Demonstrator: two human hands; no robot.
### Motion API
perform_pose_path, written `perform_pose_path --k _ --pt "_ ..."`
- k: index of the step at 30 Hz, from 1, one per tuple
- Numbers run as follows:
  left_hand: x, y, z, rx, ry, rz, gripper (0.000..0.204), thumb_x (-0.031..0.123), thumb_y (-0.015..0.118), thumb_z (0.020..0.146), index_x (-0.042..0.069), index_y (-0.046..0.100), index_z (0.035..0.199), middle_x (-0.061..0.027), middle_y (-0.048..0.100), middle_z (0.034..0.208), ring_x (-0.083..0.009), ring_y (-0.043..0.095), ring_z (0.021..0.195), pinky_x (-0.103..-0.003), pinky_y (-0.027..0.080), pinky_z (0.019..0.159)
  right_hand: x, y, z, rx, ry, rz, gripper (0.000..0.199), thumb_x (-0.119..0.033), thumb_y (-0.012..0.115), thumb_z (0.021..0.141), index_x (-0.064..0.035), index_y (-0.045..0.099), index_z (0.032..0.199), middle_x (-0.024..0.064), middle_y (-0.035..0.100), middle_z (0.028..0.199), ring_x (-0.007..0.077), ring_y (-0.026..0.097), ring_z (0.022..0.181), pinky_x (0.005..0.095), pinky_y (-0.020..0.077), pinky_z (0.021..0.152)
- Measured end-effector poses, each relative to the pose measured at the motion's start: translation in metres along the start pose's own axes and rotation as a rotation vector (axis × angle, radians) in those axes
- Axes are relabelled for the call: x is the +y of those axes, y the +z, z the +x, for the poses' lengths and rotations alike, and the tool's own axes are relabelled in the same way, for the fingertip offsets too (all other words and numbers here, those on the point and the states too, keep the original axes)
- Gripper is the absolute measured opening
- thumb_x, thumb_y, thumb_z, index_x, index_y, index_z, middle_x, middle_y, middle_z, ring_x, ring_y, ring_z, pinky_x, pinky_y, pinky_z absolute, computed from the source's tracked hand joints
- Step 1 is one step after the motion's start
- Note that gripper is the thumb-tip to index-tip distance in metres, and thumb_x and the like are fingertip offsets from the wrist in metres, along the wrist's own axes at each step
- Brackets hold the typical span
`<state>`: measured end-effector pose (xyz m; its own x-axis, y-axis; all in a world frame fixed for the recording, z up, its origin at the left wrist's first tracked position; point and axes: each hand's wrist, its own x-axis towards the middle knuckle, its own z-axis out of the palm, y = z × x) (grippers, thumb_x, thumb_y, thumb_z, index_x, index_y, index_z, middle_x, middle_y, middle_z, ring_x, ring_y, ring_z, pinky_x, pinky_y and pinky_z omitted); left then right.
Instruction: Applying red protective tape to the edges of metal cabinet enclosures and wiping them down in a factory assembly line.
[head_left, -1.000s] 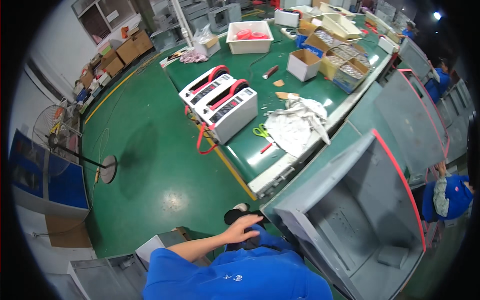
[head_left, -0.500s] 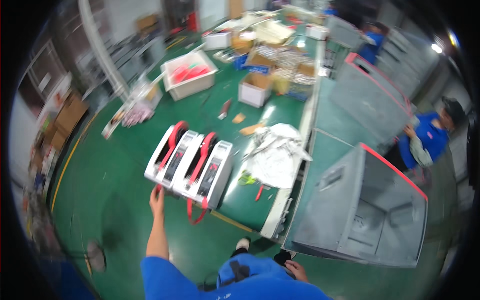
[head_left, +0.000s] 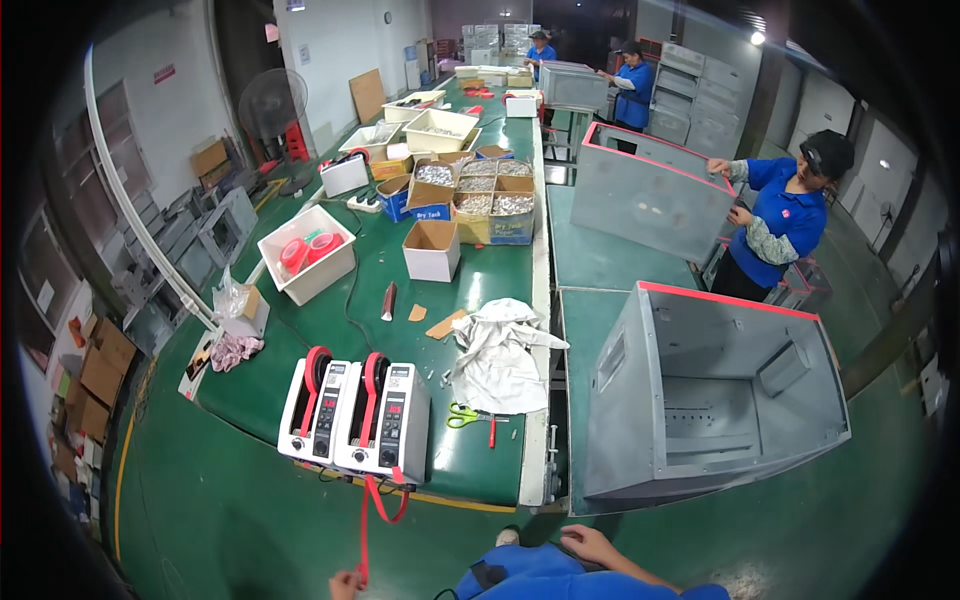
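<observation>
Tape (head_left: 366,520), a thin red strip, hangs slack from the right dispenser (head_left: 385,420) at the table (head_left: 470,480) front edge, running down toward 6 o'clock. Left hand (head_left: 346,583) pinches its free end; right hand (head_left: 590,545) rests loose on blue clothing, holding nothing. Judged light, limp and sticky: grip only the end, pull straight.

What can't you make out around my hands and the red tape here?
- Left hand, head view: cut off by the lower edge, so its grip on the red tape is unclear.
- Right hand: fingers partly hidden behind the blue sleeve.
- Dispensers: buttons too small to read.
</observation>
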<state>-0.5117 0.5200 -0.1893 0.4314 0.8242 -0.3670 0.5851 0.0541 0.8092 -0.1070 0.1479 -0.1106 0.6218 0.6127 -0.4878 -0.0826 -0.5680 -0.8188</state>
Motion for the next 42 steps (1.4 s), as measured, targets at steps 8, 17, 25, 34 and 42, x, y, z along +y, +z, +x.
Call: perform_pose_path --k 8,17,25,34,42 --pt "0.288 0.204 -0.093 -0.600 0.505 -0.022 0.013 0.013 0.062 0.080 0.001 0.061 0.085 -0.0049 0.059 0.064 -0.0090 0.056 0.055 -0.023 0.045 0.052 -0.144 -0.024 -0.024 -0.047 -0.870 -0.309 0.028 -0.020 0.060 0.079 -0.0072 0.055 0.104 0.0104 0.057 0.098 0.0255 0.056 0.090 0.0322 0.0454 0.076" --pt "0.365 0.318 -0.179 -0.880 0.744 0.041 0.025 0.016 0.063 0.080 0.003 0.059 0.102 -0.0092 0.062 0.070 -0.0121 0.059 0.057 -0.024 0.047 0.054 -0.076 -0.165 -0.124 0.133 -0.749 -0.327 0.011 -0.016 0.058 0.079 -0.0060 0.057 0.082 0.0078 0.055 0.081 0.0254 0.056 0.073 0.0329 0.0455 0.062" --pt "0.419 0.321 -0.212 -0.837 0.841 0.366 0.018 0.018 0.064 0.078 0.007 0.065 0.092 -0.0099 0.064 0.073 -0.0188 0.063 0.061 -0.027 0.048 0.057 -0.054 -0.383 -0.260 0.750 -0.748 -0.336 0.010 0.000 0.059 0.072 -0.0019 0.050 0.075 0.0088 0.049 0.075 0.0218 0.050 0.066 0.0284 0.0417 0.060" --pt "0.475 0.283 -0.222 -0.423 0.897 0.367 0.010 0.004 0.066 0.075 -0.001 0.064 0.083 -0.0076 0.063 0.066 -0.0106 0.059 0.056 -0.022 0.046 0.051 -0.015 -0.484 -0.286 0.844 -0.587 -0.102 0.007 -0.007 0.048 0.086 -0.0034 0.046 0.081 -0.0006 0.044 0.072 0.0058 0.043 0.061 0.0184 0.0376 0.056" --pt "0.518 0.266 -0.204 -0.378 0.764 0.183 0.007 0.001 0.062 0.077 -0.001 0.060 0.083 -0.0054 0.061 0.070 -0.0094 0.057 0.062 -0.021 0.045 0.055 -0.011 -0.505 -0.283 0.815 -0.512 0.142 0.005 -0.007 0.053 0.084 -0.0029 0.050 0.083 -0.0011 0.049 0.066 0.0048 0.047 0.056 0.0183 0.0391 0.049"
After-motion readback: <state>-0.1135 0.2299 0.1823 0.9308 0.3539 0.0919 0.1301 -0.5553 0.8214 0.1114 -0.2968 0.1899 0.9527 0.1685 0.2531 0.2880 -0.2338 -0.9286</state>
